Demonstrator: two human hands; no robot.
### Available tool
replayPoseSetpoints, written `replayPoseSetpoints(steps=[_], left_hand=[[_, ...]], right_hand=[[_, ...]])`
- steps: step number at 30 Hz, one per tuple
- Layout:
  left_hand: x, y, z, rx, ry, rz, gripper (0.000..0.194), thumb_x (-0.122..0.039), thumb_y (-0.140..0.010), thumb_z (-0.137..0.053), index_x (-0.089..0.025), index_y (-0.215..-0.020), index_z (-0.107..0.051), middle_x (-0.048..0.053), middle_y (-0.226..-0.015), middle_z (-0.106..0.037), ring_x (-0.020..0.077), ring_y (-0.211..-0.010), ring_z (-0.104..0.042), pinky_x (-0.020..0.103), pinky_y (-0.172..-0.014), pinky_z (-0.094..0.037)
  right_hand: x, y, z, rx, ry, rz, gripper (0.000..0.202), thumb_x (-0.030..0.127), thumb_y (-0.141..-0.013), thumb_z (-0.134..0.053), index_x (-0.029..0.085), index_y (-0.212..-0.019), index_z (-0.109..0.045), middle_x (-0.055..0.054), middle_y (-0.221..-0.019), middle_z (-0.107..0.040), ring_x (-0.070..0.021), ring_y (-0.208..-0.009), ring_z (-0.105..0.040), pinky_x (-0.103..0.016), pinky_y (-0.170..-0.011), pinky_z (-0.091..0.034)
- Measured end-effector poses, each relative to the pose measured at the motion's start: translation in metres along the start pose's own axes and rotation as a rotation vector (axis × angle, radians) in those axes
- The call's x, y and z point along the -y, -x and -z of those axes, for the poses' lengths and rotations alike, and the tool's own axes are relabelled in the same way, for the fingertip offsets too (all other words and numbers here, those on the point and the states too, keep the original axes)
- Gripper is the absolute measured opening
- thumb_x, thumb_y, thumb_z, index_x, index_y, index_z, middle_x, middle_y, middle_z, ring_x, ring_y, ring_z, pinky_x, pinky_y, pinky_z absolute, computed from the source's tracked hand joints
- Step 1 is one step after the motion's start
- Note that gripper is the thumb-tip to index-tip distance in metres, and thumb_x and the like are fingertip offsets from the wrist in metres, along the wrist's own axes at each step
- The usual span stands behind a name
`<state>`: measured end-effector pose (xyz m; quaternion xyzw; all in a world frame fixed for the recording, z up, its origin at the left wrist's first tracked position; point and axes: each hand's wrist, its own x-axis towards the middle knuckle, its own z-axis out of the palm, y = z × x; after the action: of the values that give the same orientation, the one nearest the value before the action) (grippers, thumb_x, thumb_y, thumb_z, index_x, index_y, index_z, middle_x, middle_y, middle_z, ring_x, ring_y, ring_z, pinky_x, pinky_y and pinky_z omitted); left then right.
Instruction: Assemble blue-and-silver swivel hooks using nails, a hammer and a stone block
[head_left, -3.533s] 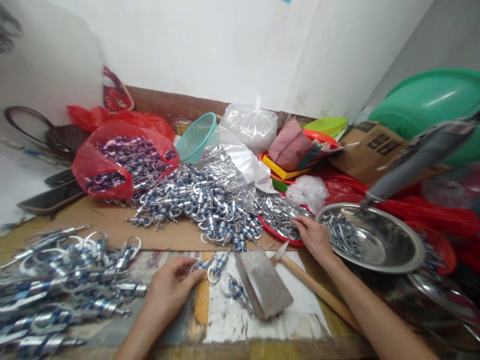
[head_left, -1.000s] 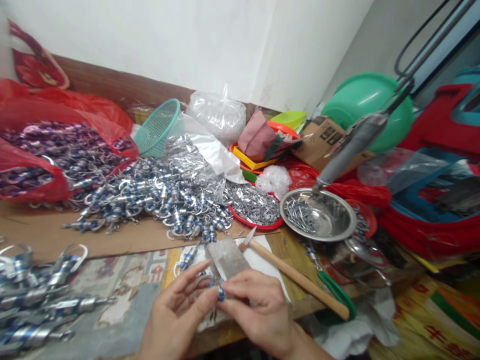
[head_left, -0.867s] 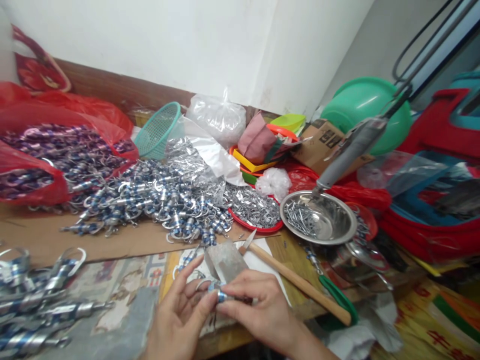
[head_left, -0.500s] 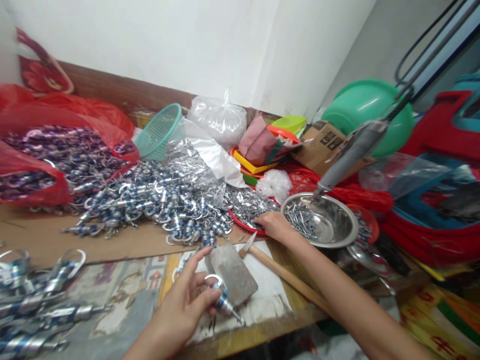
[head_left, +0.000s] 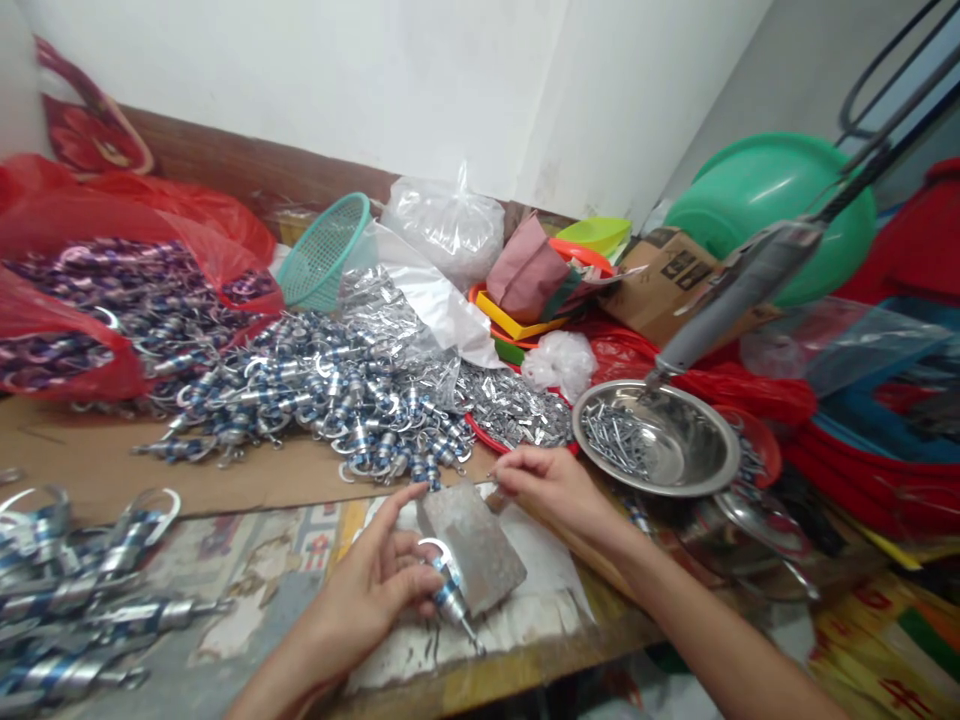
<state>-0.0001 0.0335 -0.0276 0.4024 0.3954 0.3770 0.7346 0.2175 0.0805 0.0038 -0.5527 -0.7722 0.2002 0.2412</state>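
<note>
My left hand (head_left: pixel 369 585) pinches a small silver and blue swivel hook (head_left: pixel 448 594) against the near edge of a grey metal block (head_left: pixel 472 545). My right hand (head_left: pixel 553 488) hovers just right of the block, its fingertips pinched together on a tiny silver piece that is hard to make out. Behind that hand, a red plate (head_left: pixel 517 410) holds several small silver pieces. A steel bowl (head_left: pixel 660 435) with metal pins sits to the right of it.
A big heap of silver and blue swivel hooks (head_left: pixel 322 395) lies on cardboard (head_left: pixel 90 460) behind the block. More hooks (head_left: pixel 67 590) lie at near left. A red bag (head_left: pixel 90 300) of them sits at far left. A teal basket (head_left: pixel 326 252), green basin (head_left: pixel 772 190) and grey tool (head_left: pixel 731 295) stand behind.
My right hand left the hook, reached to the red plate and came back toward the block with its fingertips pinched. My left hand kept hold of the hook beside the block.
</note>
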Motion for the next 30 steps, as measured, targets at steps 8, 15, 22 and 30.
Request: replayPoseSetpoints(steps=[8,15,22,30], left_hand=[[0.003,-0.002,0.0,0.005,0.009,-0.032,0.077,-0.02,-0.066,-0.068,-0.021,-0.131,-0.026,-0.004,-0.07,-0.059,0.0116,-0.054,-0.055,0.026,-0.051,-0.046],[0.004,-0.001,-0.001,-0.006,-0.003,-0.042,0.075,-0.02,-0.065,-0.067,-0.02,-0.129,-0.028,-0.004,-0.069,-0.058,0.0106,-0.052,-0.055,0.025,-0.05,-0.045],[0.002,-0.002,-0.001,0.003,-0.019,-0.053,0.073,-0.019,-0.067,-0.066,-0.018,-0.129,-0.028,-0.003,-0.069,-0.06,0.0115,-0.054,-0.055,0.026,-0.051,-0.046],[0.006,-0.002,0.001,0.012,-0.004,-0.059,0.073,-0.02,-0.068,-0.066,-0.02,-0.13,-0.028,-0.001,-0.072,-0.062,0.0132,-0.058,-0.057,0.026,-0.052,-0.046]], right_hand=[[0.043,0.048,-0.028,-0.094,-0.09,0.5,0.026,0.007,-0.085,-0.04,0.013,-0.09,-0.065,-0.009,-0.081,-0.066,-0.0154,-0.074,-0.06,-0.025,-0.065,-0.049],[0.045,0.05,-0.026,0.034,0.091,0.392,0.022,0.008,-0.085,-0.043,0.015,-0.083,-0.064,-0.005,-0.072,-0.06,-0.015,-0.065,-0.055,-0.023,-0.057,-0.043],[0.047,0.041,-0.033,0.084,0.047,0.334,0.017,0.012,-0.085,-0.049,0.016,-0.082,-0.065,-0.004,-0.073,-0.059,-0.0139,-0.068,-0.054,-0.022,-0.061,-0.042],[0.06,0.032,-0.041,0.074,-0.057,0.111,0.017,0.01,-0.079,-0.055,0.018,-0.091,-0.062,-0.001,-0.076,-0.059,-0.0145,-0.07,-0.055,-0.024,-0.063,-0.042]])
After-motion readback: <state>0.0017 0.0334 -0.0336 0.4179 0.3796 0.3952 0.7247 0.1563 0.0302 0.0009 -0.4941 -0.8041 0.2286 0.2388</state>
